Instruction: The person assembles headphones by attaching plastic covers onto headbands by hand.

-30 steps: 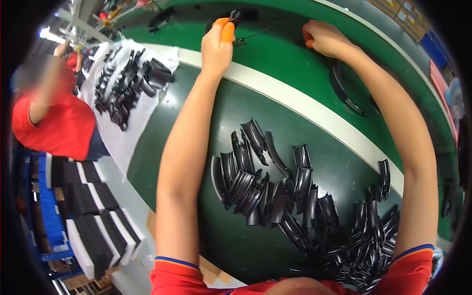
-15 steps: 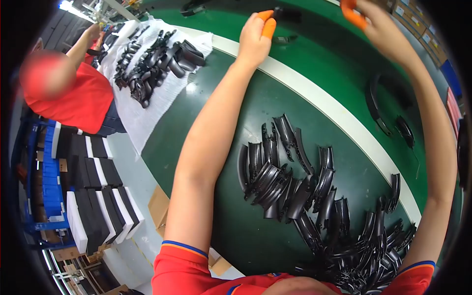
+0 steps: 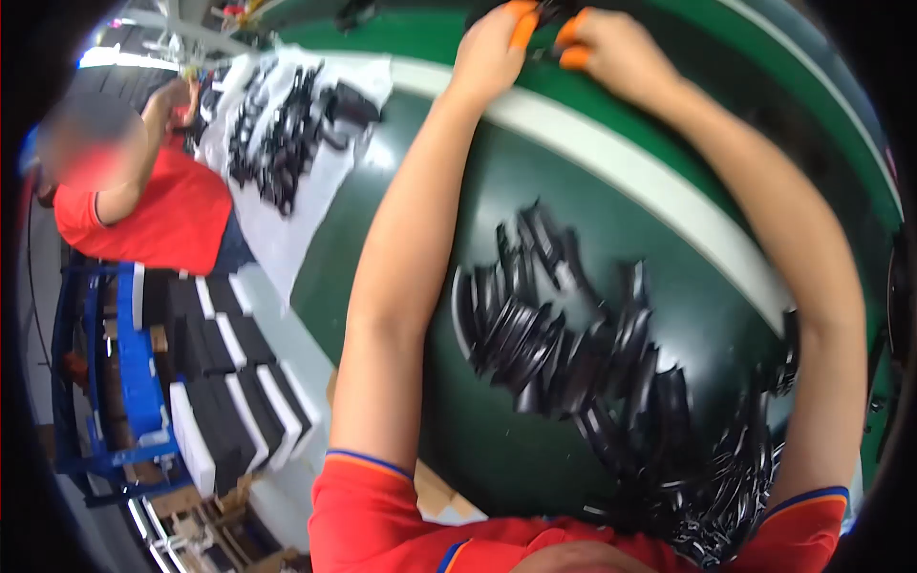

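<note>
Nearest the head camera that I am monitoring remotely, two red sleeves [image 3: 368, 506] are flanking a heap of glossy black parts [image 3: 712, 501], from which a row of curved parts [image 3: 535, 344] is fanning out over the dark green table [image 3: 487, 458]. Beyond these, a pale strip [image 3: 650, 181] is bordering the table, both forearms spanning it. Past the strip, over a brighter green surface [image 3: 430, 29], the left hand [image 3: 489, 53] and the right hand [image 3: 621, 53] are facing each other, fingers bent, with orange covers [image 3: 574, 57] showing on some fingertips. A small dark piece [image 3: 554, 13] is lying between them at the upper border of my view: just right of the left fingertips, up and left of the right ones, the left hand seeming marginally nearer. Its long axis I am not reading, blur and the picture's edge hiding its outline; nor am I able to tell how far either hand is opening, or whether either is gripping the piece. Off to the left, black and white slabs [image 3: 239, 420] are standing near a blue rack [image 3: 138, 372], and farther away a co-worker [image 3: 177, 215] is standing beside a white cloth [image 3: 306, 224] bearing more black pieces [image 3: 355, 107].
</note>
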The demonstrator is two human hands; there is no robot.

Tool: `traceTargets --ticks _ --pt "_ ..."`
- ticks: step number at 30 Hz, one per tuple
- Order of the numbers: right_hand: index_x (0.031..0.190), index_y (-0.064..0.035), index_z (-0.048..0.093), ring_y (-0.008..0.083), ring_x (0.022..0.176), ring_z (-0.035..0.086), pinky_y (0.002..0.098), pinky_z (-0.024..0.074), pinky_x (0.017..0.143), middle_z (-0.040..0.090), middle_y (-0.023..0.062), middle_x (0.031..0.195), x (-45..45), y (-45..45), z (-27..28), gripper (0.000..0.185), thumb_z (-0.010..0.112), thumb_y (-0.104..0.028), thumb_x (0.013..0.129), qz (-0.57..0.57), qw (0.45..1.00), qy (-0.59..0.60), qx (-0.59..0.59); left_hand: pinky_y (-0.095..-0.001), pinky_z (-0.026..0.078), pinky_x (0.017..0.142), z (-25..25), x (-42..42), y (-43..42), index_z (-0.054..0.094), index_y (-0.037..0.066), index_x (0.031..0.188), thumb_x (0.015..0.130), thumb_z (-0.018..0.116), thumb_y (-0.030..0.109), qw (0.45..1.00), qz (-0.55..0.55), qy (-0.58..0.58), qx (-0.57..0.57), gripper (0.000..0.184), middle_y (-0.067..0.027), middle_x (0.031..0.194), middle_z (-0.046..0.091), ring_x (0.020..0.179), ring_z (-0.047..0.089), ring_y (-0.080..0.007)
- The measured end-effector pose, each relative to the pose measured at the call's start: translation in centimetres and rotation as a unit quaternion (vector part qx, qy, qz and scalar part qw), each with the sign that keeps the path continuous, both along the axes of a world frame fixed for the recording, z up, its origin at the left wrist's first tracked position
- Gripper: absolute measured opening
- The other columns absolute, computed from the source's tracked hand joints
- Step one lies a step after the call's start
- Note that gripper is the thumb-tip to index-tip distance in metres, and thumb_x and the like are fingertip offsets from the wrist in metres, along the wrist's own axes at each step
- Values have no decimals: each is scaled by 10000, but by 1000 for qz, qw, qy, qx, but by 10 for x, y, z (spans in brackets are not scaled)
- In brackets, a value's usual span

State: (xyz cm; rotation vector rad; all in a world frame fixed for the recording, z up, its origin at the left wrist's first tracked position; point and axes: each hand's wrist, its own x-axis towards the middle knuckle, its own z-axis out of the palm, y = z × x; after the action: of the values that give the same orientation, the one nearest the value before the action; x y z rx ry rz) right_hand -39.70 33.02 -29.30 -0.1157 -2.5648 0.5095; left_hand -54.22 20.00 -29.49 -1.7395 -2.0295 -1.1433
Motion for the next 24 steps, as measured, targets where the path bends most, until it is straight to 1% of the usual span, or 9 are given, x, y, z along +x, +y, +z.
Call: traceTargets --ticks 1,4,5,6,11,13,15,18,24 --pt "1016 -17 667 347 882 619 397 501 766 639 172 936 -2 9 -11 254 704 -108 781 34 997 60 -20 -441 501 781 -2 1 -4 549 91 1195 962 489 209 999 -18 32 -5 268 -165 1023 669 925 637 -363" --pt "921 -21 673 352 807 610 401 510 732 613 163 920 20 -15 23 151 688 -114 803 13 991 131 38 -440 493 780 -17 -12 8 644 65 1056 894 530 221 994 48 93 -31 253 -180 921 657 893 615 -394" --pt "1025 -24 665 324 840 612 366 499 735 625 154 935 9 10 8 242 695 -68 790 37 982 175 55 -446 493 764 -9 -8 4 653 65 1029 884 543 234 999 17 41 10 249 -180 889 657 859 617 -400" --pt "1035 -16 661 303 825 604 333 491 735 604 142 932 14 5 15 244 695 -42 795 28 987 152 43 -452 494 748 0 6 -1 662 65 1001 874 557 248 998 -20 -19 49 247 -180 857 657 824 619 -406" --pt "997 -30 677 306 821 616 342 515 729 612 127 920 21 2 22 222 713 -45 779 141 971 192 -24 -414 491 704 12 15 -14 677 57 947 804 685 388 994 4 104 37 360 -147 831 680 764 628 -349" --pt "961 -41 683 313 797 627 352 525 702 617 137 908 40 -8 41 200 723 -63 766 140 964 207 94 -407 489 705 12 20 -14 681 61 937 801 701 392 995 5 85 45 359 -127 808 684 741 624 -335" --pt "954 -39 683 317 788 625 353 522 697 615 137 907 37 -4 43 196 728 -68 765 105 983 132 73 -400 488 698 13 22 -14 682 64 938 799 707 390 997 -8 64 52 355 -121 794 682 725 621 -329" --pt "1022 -30 657 274 747 620 330 511 688 606 119 889 34 4 35 266 741 -74 773 146 960 197 132 -370 490 708 15 19 -17 657 46 1042 835 697 356 991 30 127 13 375 -130 817 662 750 600 -301" --pt "1125 -56 664 254 844 616 303 522 740 605 99 951 28 12 35 411 725 38 730 135 940 216 225 -364 467 570 16 22 -14 687 86 832 789 719 370 987 36 136 72 289 -75 636 636 594 604 -280"
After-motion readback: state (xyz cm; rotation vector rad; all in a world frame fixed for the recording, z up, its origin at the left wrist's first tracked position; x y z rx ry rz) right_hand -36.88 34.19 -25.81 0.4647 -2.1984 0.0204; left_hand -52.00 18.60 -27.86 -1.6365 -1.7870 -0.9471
